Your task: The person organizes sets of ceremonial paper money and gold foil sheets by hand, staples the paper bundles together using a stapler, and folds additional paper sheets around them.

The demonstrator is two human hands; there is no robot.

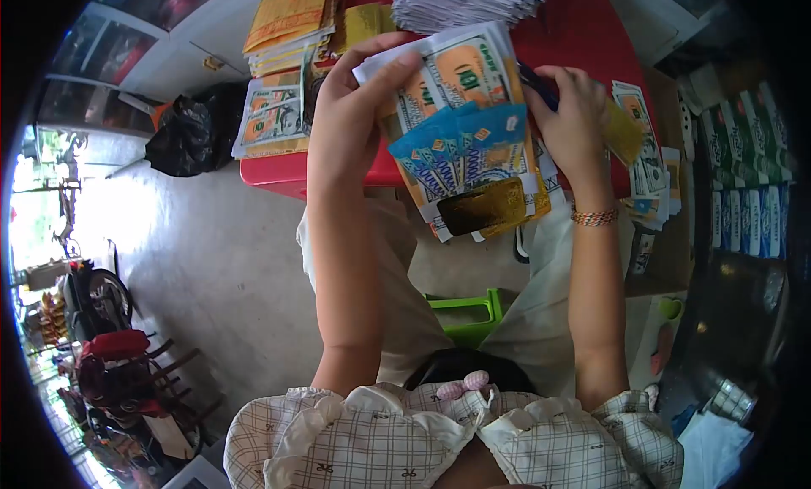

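My left hand (359, 96) grips a layered bundle of printed paper notes (465, 71), its thumb across the top left. Fanned blue notes (460, 143) and a shiny gold piece (483, 207) lie on the bundle's face. At the bundle's right edge, my right hand (574, 122) is closed around a slim dark blue tool (538, 85); its kind is mostly hidden by the fingers. The bundle is held over the near edge of a red table (583, 33), above my lap.
White paper slips (469, 3) are heaped at the table's back. Orange papers (287, 20) and dollar-like notes (272, 117) stack on the left; more notes (646, 164) lie right. A black plastic bag (194, 134), green stool (465, 316) and parked motorbike (101, 290) are around me.
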